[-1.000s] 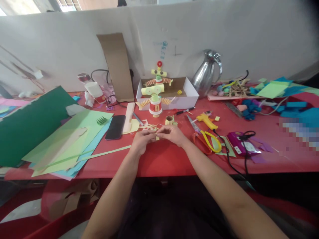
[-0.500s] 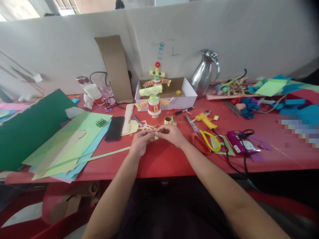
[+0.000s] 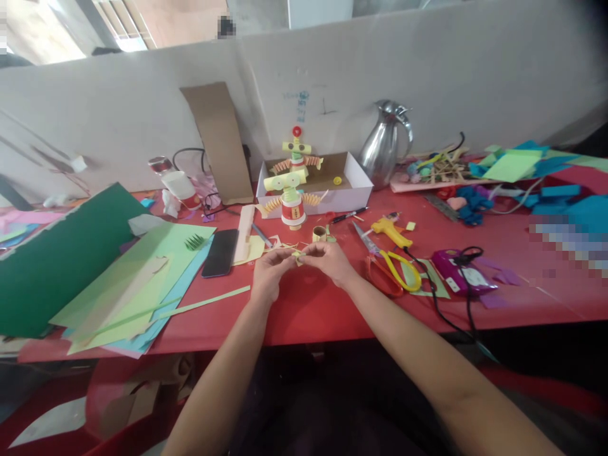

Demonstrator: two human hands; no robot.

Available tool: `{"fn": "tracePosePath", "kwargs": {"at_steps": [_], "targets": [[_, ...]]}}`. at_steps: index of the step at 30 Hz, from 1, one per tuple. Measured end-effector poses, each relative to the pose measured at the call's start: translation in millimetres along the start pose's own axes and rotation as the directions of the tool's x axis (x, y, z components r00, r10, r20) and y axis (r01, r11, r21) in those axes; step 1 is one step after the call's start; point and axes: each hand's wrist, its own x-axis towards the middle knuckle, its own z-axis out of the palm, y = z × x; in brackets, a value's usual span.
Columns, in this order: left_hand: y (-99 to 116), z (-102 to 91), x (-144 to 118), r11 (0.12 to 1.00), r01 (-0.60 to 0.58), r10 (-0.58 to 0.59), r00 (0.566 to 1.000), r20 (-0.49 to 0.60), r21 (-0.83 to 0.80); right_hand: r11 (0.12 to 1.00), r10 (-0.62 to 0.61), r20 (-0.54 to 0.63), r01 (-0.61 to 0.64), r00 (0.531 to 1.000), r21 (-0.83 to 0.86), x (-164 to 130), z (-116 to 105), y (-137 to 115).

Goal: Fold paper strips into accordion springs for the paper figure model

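Between the fingertips of both hands is a small piece of yellow paper (image 3: 298,254); its exact shape is too small to make out. My left hand (image 3: 270,272) pinches it from the left, and my right hand (image 3: 327,261) pinches it from the right. Just beyond my right hand stands a short yellow paper ring (image 3: 320,234). Behind the hands a paper robot figure (image 3: 292,209) with a red and white cup body and pleated arms stands upright. A second similar figure (image 3: 297,149) is behind it, by a white box (image 3: 351,197).
Yellow-handled scissors (image 3: 399,269), a yellow glue gun (image 3: 392,233) and a purple corded device (image 3: 463,272) lie to the right. A phone (image 3: 220,253) and coloured paper sheets (image 3: 118,285) lie left. A steel jug (image 3: 386,145) stands by the back wall.
My hands have moved slightly apart, and more of the yellow paper piece shows between the fingertips. The camera view has tilted up a little.
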Motion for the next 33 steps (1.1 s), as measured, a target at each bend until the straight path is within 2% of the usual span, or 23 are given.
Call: {"fn": "tracePosePath", "kwargs": {"at_steps": [4, 9, 12, 21, 25, 33], "targets": [[0.0, 1.6, 0.4, 1.000, 0.030, -0.030, 1.000, 0.008, -0.003, 0.999, 0.035, 0.018, -0.035, 0.999, 0.008, 1.5, -0.7, 0.9], [0.8, 7.9, -1.8, 0.989, 0.044, -0.054, 0.996, -0.064, -0.143, 0.994, 0.014, 0.016, -0.016, 1.000, 0.110, 3.9, 2.2, 3.8], [2.0, 9.6, -3.0, 0.978, 0.059, -0.077, 0.994, -0.084, -0.199, 0.992, 0.014, -0.024, -0.011, 1.000, 0.125, 3.3, 4.6, 6.0], [0.2, 6.1, -3.3, 0.982, 0.141, -0.151, 0.986, -0.067, -0.128, 0.999, -0.034, -0.097, 0.035, 0.995, 0.010, -0.6, 5.6, 3.7], [-2.1, 6.6, -2.7, 0.981, 0.133, -0.145, 0.986, -0.081, -0.138, 0.998, -0.061, -0.073, 0.060, 0.995, -0.021, -0.2, 5.3, 4.4], [-3.2, 1.2, 0.5, 0.965, 0.193, -0.200, 0.980, -0.020, -0.178, 0.996, -0.092, -0.011, 0.092, 0.996, 0.005, 2.3, 4.1, 7.9]]}}
